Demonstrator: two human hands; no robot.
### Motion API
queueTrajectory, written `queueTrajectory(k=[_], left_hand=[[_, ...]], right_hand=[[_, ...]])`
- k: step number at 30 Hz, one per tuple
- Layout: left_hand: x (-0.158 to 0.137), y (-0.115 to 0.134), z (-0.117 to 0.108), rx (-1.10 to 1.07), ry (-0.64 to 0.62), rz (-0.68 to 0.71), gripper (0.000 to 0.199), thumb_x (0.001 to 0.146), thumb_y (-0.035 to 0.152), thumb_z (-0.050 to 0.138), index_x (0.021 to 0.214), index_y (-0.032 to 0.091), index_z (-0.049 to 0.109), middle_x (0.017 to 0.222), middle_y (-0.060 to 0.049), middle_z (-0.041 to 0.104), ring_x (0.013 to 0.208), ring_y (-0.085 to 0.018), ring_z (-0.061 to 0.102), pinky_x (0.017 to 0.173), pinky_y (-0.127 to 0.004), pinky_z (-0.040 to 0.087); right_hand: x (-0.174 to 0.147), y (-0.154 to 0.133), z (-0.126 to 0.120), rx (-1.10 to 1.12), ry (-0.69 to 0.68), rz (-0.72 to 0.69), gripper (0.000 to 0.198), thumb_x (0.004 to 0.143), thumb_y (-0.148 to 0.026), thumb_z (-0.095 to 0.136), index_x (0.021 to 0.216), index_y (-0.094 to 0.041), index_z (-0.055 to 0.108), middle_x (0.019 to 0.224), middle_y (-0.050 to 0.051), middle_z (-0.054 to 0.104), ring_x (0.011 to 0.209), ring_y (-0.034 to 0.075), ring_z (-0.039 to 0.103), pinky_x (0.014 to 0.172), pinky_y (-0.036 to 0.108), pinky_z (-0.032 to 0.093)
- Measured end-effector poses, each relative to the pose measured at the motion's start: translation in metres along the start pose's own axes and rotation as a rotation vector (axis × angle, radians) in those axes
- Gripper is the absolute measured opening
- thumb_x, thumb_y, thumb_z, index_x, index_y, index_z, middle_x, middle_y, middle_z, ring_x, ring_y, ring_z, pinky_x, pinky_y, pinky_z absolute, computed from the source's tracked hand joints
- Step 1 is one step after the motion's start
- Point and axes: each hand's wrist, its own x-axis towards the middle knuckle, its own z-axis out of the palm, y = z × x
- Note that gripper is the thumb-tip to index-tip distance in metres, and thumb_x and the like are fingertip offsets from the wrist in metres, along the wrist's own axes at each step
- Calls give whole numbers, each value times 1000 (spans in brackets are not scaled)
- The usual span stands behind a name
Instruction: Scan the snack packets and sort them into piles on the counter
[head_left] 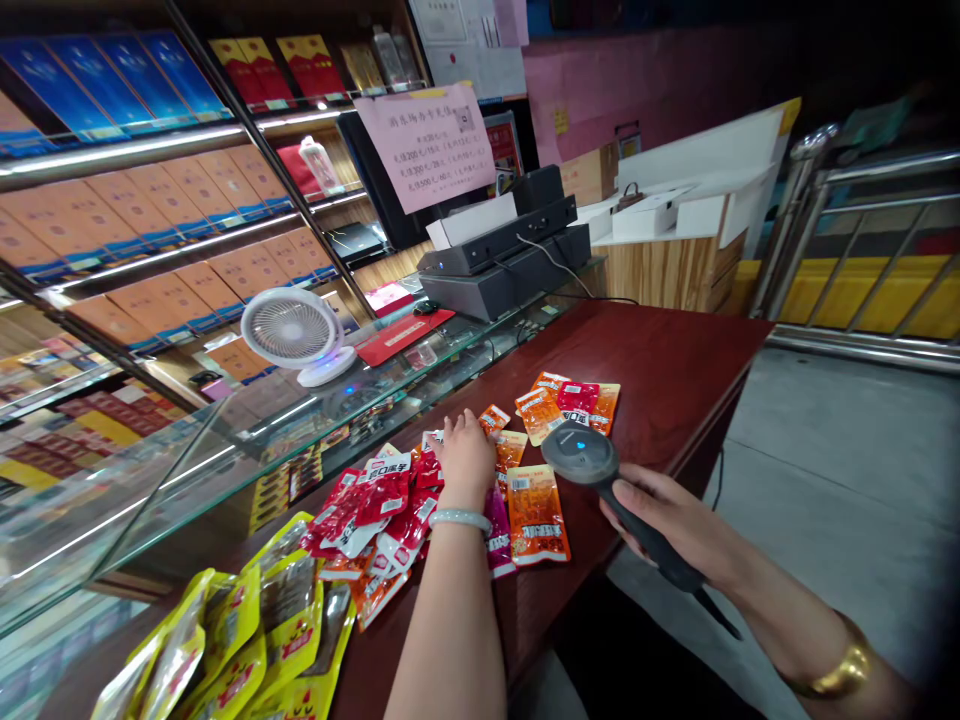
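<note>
My right hand (660,515) is wrapped round the handle of a dark handheld barcode scanner (581,455). The scanner's head, with a small blue light, hangs over the table near an orange snack packet (538,515). My left hand (466,455) reaches into a loose pile of snack packets, its fingers stretched forward and partly foreshortened. Red packets (382,490) lie to its left and a purple packet (497,535) sits by its wrist. Beyond the scanner is a small group of orange and red packets (559,405). Large yellow-edged packets (289,610) overlap at the near left.
The dark red table (660,350) adjoins a glass display counter (247,440). On that counter stand a white fan (296,335), a red folder (405,337) and a black cash-register unit (502,260). Boxed goods fill shelves (150,200) behind. A metal railing (862,240) runs at the right.
</note>
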Motion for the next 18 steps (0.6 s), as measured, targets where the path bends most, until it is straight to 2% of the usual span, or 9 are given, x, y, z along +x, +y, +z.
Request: queueTrajectory(k=[3,5,9,14,18], left_hand=[[1,-3,8,55,-10,10,57,95,42,42,143,12,50,141,-22,57,144,-41,34,115,-70,1],[2,-4,10,78,0,12,55,96,41,40,142,12,52,133,-22,62,140,-39,40,116,-69,0],[3,-4,4,114,17,31,58,91,44,50,140,12,54,121,-23,67,126,-38,52,116,-67,7],[3,-4,-5,85,-67,22,52,80,60,60,113,20,70,116,-19,68,123,-41,51,112,-70,6],[2,-2,-6,32,-74,-26,57,72,64,67,106,19,67,122,-19,66,125,-41,50,112,-70,6]], right_hand=[[0,0,-1,-5,-6,-12,42,86,-61,65,88,-19,58,68,-3,55,49,8,49,43,19,38],[-1,0,-1,-11,-3,-19,41,86,-60,65,89,-20,58,68,-3,55,49,8,50,43,19,38],[-1,0,-1,-6,-2,-20,43,85,-62,66,88,-20,58,67,-4,56,49,8,50,43,19,39],[0,-1,1,-17,-8,-30,44,85,-61,65,91,-19,58,67,-4,55,49,8,50,43,19,39],[0,0,3,-21,-13,-43,42,86,-61,65,88,-19,57,66,-4,55,47,7,49,41,18,38]])
